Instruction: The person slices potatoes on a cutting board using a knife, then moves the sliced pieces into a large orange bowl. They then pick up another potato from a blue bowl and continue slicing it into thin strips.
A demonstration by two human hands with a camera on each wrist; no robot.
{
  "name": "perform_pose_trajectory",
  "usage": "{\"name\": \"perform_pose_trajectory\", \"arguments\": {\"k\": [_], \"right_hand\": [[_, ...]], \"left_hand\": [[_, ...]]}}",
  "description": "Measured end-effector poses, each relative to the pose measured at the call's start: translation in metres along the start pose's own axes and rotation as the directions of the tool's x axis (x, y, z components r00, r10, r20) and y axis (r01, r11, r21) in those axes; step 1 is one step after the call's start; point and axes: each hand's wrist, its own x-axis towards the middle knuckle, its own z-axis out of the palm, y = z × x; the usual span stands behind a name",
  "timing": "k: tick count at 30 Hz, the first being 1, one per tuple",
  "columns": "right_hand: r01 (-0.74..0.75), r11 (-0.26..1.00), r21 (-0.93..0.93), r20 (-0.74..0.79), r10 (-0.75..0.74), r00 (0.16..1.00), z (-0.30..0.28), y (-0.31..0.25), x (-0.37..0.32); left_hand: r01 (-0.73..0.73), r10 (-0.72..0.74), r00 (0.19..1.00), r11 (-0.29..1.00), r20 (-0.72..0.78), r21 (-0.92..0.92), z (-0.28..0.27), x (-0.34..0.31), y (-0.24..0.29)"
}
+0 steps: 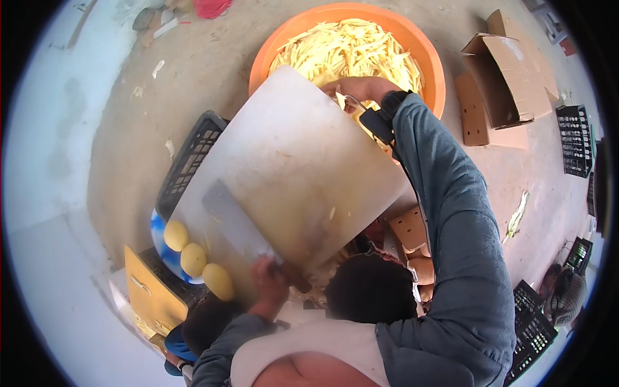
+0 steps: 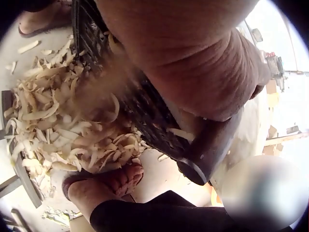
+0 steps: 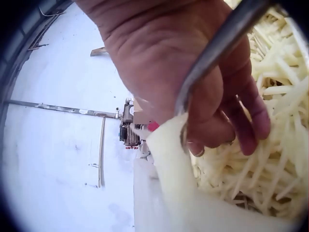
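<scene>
In the head view, my left hand [image 1: 269, 282] grips the handle of a broad-bladed cleaver [image 1: 233, 216], whose blade lies over the white cutting board [image 1: 277, 148]. The left wrist view shows that hand [image 2: 207, 72] wrapped around the dark handle [image 2: 210, 152]. My right hand [image 1: 361, 87] reaches past the board's far edge over an orange basin [image 1: 261, 61] heaped with potato strips [image 1: 354, 48]. In the right wrist view, its fingers [image 3: 246, 133] hang loosely above the strips. Beside it is a bent metal rod [image 3: 207, 63] with a pale potato piece [image 3: 171, 150] at its tip.
Three peeled potatoes [image 1: 193, 260] sit at the board's left edge, by a blue-and-white bowl [image 1: 160, 238]. A black crate [image 1: 193, 155] stands beside the board. Potato peelings [image 2: 63, 121] cover the floor near a sandalled foot [image 2: 104, 188]. Cardboard boxes [image 1: 503, 77] stand at right.
</scene>
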Motion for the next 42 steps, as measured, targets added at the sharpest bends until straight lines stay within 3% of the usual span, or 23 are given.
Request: {"name": "perform_pose_trajectory", "arguments": {"k": [1,4,8,10,12,13,14,16,17,18,20,21,22,26,29,31,32,33,34,35,36,39,42], "right_hand": [[-0.181,0.875,0.449,0.024,0.19,0.981,0.007,0.005,0.0],[-0.2,0.907,0.372,-0.137,0.267,0.954,0.017,-0.023,-0.051],[-0.31,0.949,0.057,-0.016,0.312,0.95,0.015,-0.01,-0.07],[-0.362,0.932,0.026,0.003,0.363,0.932,0.02,-0.02,-0.087],[-0.311,0.944,0.109,-0.184,0.327,0.927,0.026,-0.03,-0.108],[-0.173,0.946,0.273,-0.361,0.268,0.893,0.031,-0.032,-0.121],[-0.177,0.947,0.267,-0.359,0.269,0.894,0.034,-0.035,-0.13],[-0.228,0.96,0.16,-0.589,0.278,0.759,0.04,-0.038,-0.147],[-0.36,0.932,0.041,-0.6,0.311,0.738,0.044,-0.033,-0.151],[-0.362,0.932,0.037,-0.601,0.31,0.737,0.051,-0.031,-0.155],[-0.183,0.98,0.078,-0.817,0.168,0.551,0.068,-0.032,-0.162],[-0.136,0.968,0.211,-0.829,0.251,0.5,0.074,-0.061,-0.172],[-0.139,0.97,0.2,-0.827,0.243,0.506,0.086,-0.072,-0.174],[0.149,0.974,0.17,-0.886,0.085,0.456,0.129,-0.112,-0.172],[0.038,0.999,0.018,-0.946,0.005,0.324,0.131,-0.117,-0.161],[-0.381,0.92,-0.097,-0.969,0.0,0.247,0.125,-0.082,-0.146],[-0.376,0.92,-0.107,-0.971,-0.016,0.238,0.124,-0.089,-0.15],[-0.339,0.934,-0.109,-0.963,-0.015,0.27,0.125,-0.1,-0.152],[-0.301,0.947,-0.116,-0.949,-0.016,0.315,0.128,-0.11,-0.154],[-0.184,0.963,-0.197,-0.93,-0.124,0.346,0.128,-0.119,-0.156],[-0.105,0.989,-0.1,-0.892,-0.043,0.45,0.131,-0.147,-0.162],[0.095,0.989,-0.113,-0.66,-0.146,0.737,0.152,-0.212,-0.178],[0.144,0.971,-0.192,-0.374,-0.208,0.904,0.19,-0.301,-0.217]], "left_hand": [[-0.001,0.001,1.0,1.0,0.001,-0.002,0.0,0.0,-0.001],[-0.005,0.005,0.999,1.0,0.048,-0.002,0.0,-0.003,-0.002],[-0.002,0.001,0.999,1.0,0.05,0.021,0.0,-0.003,-0.001],[-0.002,0.001,0.999,1.0,0.046,0.017,0.0,-0.002,-0.001],[-0.029,0.028,0.999,0.999,0.028,0.026,-0.001,0.0,0.001],[-0.024,0.024,0.999,0.999,0.026,0.022,0.0,-0.001,0.002],[-0.021,0.021,1.0,1.0,0.015,0.018,0.001,-0.001,0.001],[-0.018,0.018,1.0,1.0,0.001,0.012,0.001,-0.001,0.002],[-0.019,0.019,1.0,1.0,0.002,0.014,0.001,-0.001,0.004],[-0.02,0.02,1.0,1.0,0.0,0.015,0.0,0.0,0.005],[-0.022,0.022,1.0,1.0,-0.016,-0.009,0.0,0.001,0.005],[-0.022,0.021,0.999,0.999,-0.026,-0.029,0.0,0.0,0.006],[-0.013,0.012,0.999,0.999,-0.035,-0.033,0.0,0.0,0.006],[0.007,-0.008,1.0,0.999,-0.01,-0.037,-0.002,-0.002,0.003],[0.033,-0.032,0.999,0.998,0.027,-0.062,-0.012,0.0,0.013],[0.043,-0.039,0.998,0.995,0.047,-0.086,-0.02,-0.001,0.021],[0.082,-0.06,0.985,0.987,0.16,-0.137,-0.024,-0.002,0.024],[0.134,-0.081,0.959,0.974,0.272,-0.182,-0.032,-0.002,0.03],[0.143,-0.093,0.962,0.973,0.256,-0.183,-0.039,-0.003,0.033],[0.063,0.005,0.956,0.973,0.293,-0.222,-0.046,-0.003,0.034],[0.003,0.085,0.941,0.966,0.328,-0.258,-0.056,-0.006,0.037],[-0.039,0.112,0.958,0.963,0.264,-0.267,-0.084,-0.014,0.044],[-0.008,0.058,0.98,0.968,0.19,-0.252,-0.105,-0.022,0.041]]}}
